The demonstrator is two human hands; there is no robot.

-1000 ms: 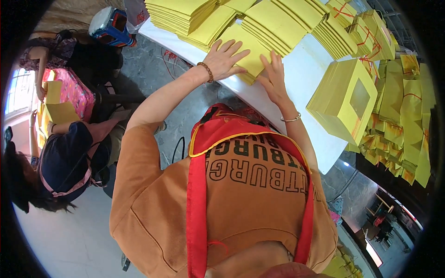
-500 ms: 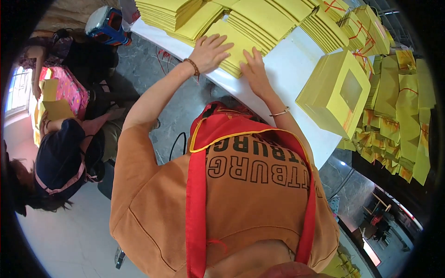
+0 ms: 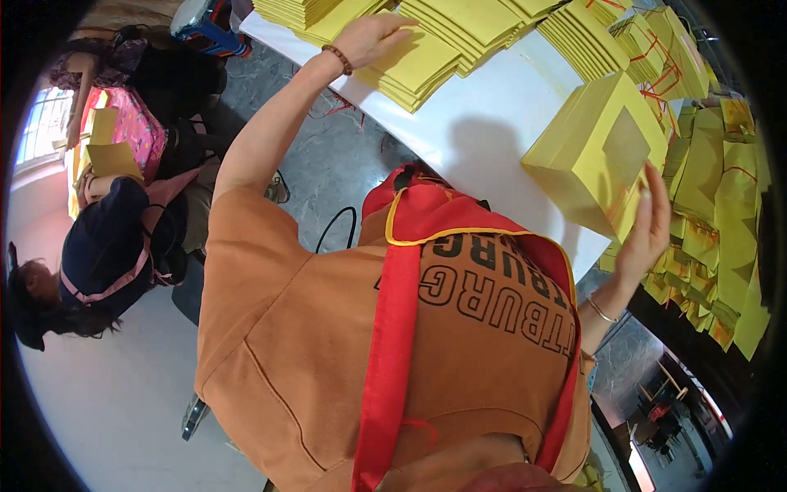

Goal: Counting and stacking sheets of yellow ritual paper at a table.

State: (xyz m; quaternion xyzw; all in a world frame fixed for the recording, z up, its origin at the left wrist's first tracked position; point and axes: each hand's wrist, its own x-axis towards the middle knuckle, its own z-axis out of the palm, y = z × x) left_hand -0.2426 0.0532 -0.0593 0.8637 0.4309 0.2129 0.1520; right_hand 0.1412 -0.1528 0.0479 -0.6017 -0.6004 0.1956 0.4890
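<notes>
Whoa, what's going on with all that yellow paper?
A person in a red apron is handling it at a white table. The left hand is on a fanned yellow pile. The right hand is open beside a thick yellow stack; I can't tell if it's touching. Off to the left, someone in dark blue has a hand by more yellow paper.

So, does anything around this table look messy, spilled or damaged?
I see no spill or clear damage. The heap of yellow paper pieces at the picture's right looks untidy: its ends stick out unevenly, unlike the evenly stepped yellow stack by the left hand.
</notes>
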